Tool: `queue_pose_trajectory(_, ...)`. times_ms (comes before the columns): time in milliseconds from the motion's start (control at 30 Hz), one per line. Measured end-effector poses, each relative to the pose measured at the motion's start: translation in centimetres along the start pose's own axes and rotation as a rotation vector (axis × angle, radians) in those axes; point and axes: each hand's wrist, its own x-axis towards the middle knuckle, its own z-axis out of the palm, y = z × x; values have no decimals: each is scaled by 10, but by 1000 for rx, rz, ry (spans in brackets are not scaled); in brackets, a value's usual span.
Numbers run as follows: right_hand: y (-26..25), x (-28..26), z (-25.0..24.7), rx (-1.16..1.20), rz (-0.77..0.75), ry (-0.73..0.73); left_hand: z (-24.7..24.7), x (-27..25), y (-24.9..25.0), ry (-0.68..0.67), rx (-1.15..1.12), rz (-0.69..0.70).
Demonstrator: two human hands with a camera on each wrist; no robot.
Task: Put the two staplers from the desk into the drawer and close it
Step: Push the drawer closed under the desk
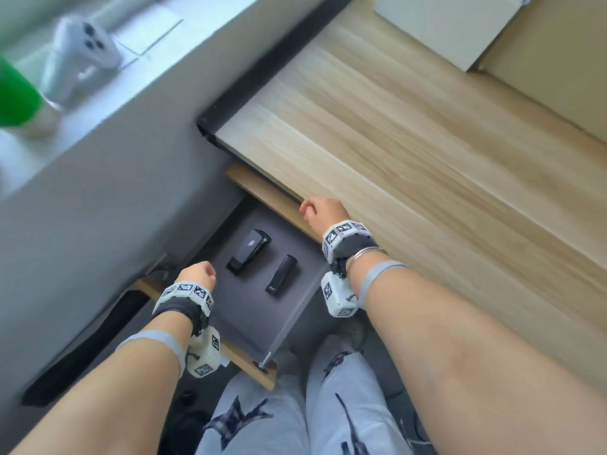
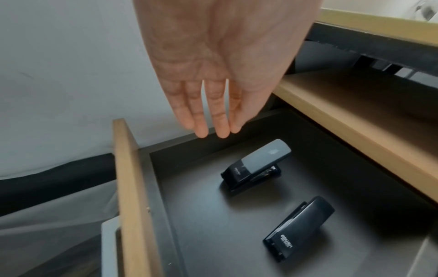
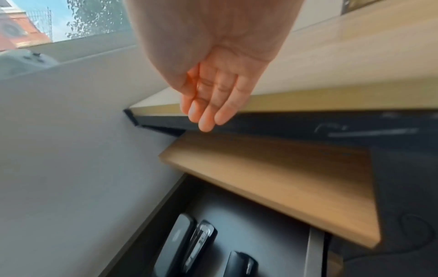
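- Room: grey wall (image 1: 98, 198) at 9 o'clock; window ledge (image 1: 49, 142) at 10 o'clock with blurred white device (image 1: 82, 50).
- Surface: light wood desk (image 1: 427, 159), 12 to 3 o'clock; pale box (image 1: 443, 24) at 1 o'clock.
- Drawer (image 2: 130, 187) open below desk edge; risk: slammed shut, contents slide to back wall.
- Wider stapler (image 1: 248, 252) and slim stapler (image 1: 281, 274) inside, near, apart.
- Left hand (image 2: 213, 75) and right hand (image 3: 213, 65) relaxed, empty; risk: fingers pinched on closing.

Daylight falls from a window (image 3: 71, 18) onto the pale sill (image 1: 98, 103); below it a grey wall (image 1: 98, 198) meets a light-wood desk (image 1: 427, 142).
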Motion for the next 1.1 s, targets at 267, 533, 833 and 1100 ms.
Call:
queue_pose_trajectory(267,57,25,-40,-162,118,354,21,-13,-40,-63,99,-243)
queue_pose_trajectory(533,89,34,-19,-290,162,493,42,-19,-53,-231,142,-365)
queue_pose_trajectory(833,93,38,-12,-364,130,554,43,-16,-40,-329,278,-290)
queue_pose_trajectory(1100,93,36,-10,-373,125,569,37,-4,0,-163,-17,-313)
